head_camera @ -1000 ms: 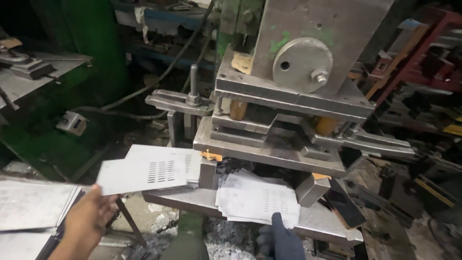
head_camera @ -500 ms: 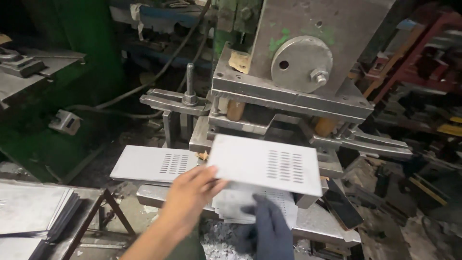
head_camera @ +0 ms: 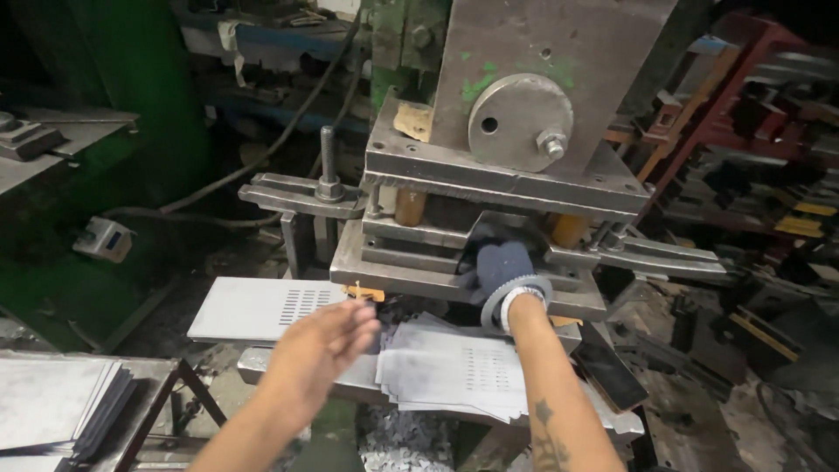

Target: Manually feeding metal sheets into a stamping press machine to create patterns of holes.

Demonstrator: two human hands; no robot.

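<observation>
Now | R hand [head_camera: 500, 269] gloved, in press [head_camera: 489, 175] | L hand [head_camera: 328, 341] over sheet [head_camera: 262, 308]

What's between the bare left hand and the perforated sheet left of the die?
Nothing visible. The left hand hovers open just right of the perforated sheet, with only open air between them.

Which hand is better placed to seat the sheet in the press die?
Probably right. The gloved right hand is already inside the die opening; the bare left hand hovers outside, above the punched sheets.
</observation>
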